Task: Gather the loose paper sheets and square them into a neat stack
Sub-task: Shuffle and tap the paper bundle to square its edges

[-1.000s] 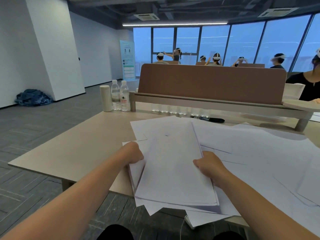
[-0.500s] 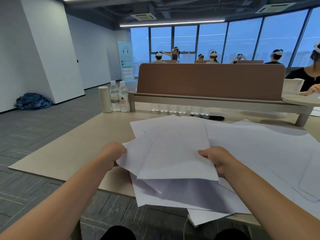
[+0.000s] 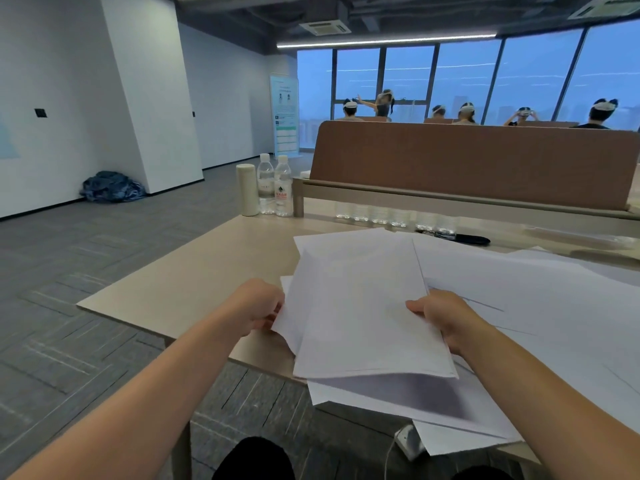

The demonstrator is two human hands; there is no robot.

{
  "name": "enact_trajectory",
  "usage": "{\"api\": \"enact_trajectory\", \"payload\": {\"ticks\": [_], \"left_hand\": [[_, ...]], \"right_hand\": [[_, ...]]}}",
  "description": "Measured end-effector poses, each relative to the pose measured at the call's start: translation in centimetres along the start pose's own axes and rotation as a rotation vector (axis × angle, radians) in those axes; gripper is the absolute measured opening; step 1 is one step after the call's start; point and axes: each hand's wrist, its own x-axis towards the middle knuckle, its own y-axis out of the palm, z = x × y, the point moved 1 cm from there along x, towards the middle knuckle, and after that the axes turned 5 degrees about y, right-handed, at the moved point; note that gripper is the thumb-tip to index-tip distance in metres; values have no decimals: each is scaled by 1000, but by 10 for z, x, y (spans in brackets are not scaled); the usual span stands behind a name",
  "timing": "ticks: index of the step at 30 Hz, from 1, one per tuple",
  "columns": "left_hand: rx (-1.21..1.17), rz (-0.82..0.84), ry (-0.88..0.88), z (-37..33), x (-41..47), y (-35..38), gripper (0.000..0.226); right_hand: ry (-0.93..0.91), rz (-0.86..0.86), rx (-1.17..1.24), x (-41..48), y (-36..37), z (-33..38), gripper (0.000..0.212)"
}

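Gripping a bundle of white paper sheets (image 3: 363, 306) from both sides, the left hand (image 3: 258, 308) curls its fingers at the bundle's left edge, while the right hand (image 3: 441, 315) clasps the right edge with its thumb on top. The bundle is held tilted above the near edge of the beige desk (image 3: 194, 282), its sheets fanned unevenly at the left. Beneath it, more loose sheets (image 3: 398, 400) overlap and overhang the near edge, and others (image 3: 536, 306) spread to the right. At the far left stand a cream tumbler (image 3: 247, 190) and two water bottles (image 3: 275, 187). A black marker (image 3: 471, 240) lies below a brown divider panel (image 3: 467, 161).
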Motion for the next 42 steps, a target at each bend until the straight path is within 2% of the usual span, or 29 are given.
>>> {"api": "enact_trajectory", "payload": {"ticks": [6,9,12,14,17,19,22,29,32,35,36,42], "left_hand": [[-177,-12,-4,-8,3,6,3],[-209,17,-21,-11,2,13,12],[-173,66,-49,-7,5,16,17],[-82,54,-47,-4,9,19,28],[63,34,-12,-3,10,23,29],[76,0,9,-3,10,22,25],[-33,-49,50,-2,9,13,9],[-59,-160,186,-18,-1,-34,15],[-8,-223,178,-14,-7,-57,21],[36,-262,145,2,-8,-75,9],[44,-278,130,8,-9,-80,11],[27,-350,53,47,-5,-110,13]], "right_hand": [[-32,-5,-102,-6,-7,1,22],[-27,-2,-131,-5,-10,-2,29],[-37,8,-144,-5,-12,-4,28],[-44,22,-135,-4,-14,-5,28],[-51,66,-77,-4,-15,-6,25],[-54,96,-24,-3,-15,-6,24],[-53,133,75,-1,-13,-5,23],[-61,202,251,-6,7,17,14],[-62,213,257,-7,22,23,14],[-55,199,240,-8,42,26,21],[-52,199,229,-7,49,26,23],[-54,232,123,-9,85,27,17]]}}
